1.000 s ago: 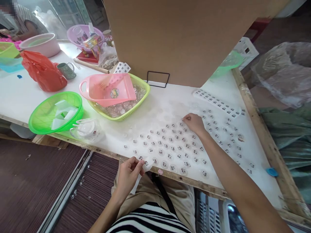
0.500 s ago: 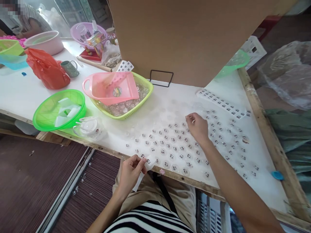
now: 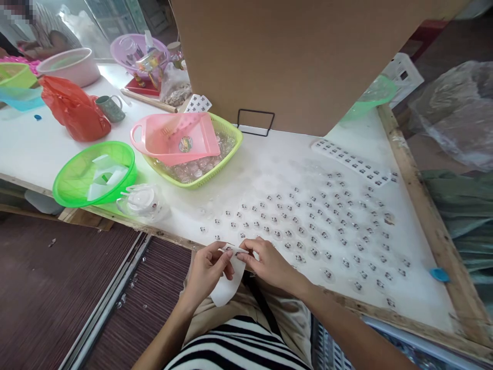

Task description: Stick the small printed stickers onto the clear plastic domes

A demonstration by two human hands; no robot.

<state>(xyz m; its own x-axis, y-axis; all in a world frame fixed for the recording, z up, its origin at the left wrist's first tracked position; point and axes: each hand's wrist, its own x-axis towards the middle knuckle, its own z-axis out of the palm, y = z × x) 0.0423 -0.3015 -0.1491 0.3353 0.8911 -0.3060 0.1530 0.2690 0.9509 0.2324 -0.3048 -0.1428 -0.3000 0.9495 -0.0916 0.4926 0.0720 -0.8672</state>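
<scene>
My left hand (image 3: 210, 271) pinches a strip of white sticker backing (image 3: 224, 291) at the table's front edge, and the strip's tail hangs over my lap. My right hand (image 3: 269, 261) has its thumb and fingertips closed at the strip's upper right corner, by a small black-and-white panda-like sticker. Whether that sticker is lifted from the backing, I cannot tell. Beyond my hands, many small clear discs (image 3: 314, 239) lie in loose rows on the white table, each bearing one such sticker. Fainter clear discs without stickers lie further back.
A sticker sheet (image 3: 350, 160) lies at the back right, before a big cardboard box (image 3: 292, 61). Left are a yellow-green basket (image 3: 227, 163) of clear pieces under a pink tray (image 3: 154, 139), a green basket (image 3: 63, 192) and a red bag (image 3: 73, 110). A wooden rim (image 3: 427, 205) edges the right side.
My right hand has come back from over the rows of discs to the strip in my left hand. The left hand stays nearly in place, still holding the strip.
</scene>
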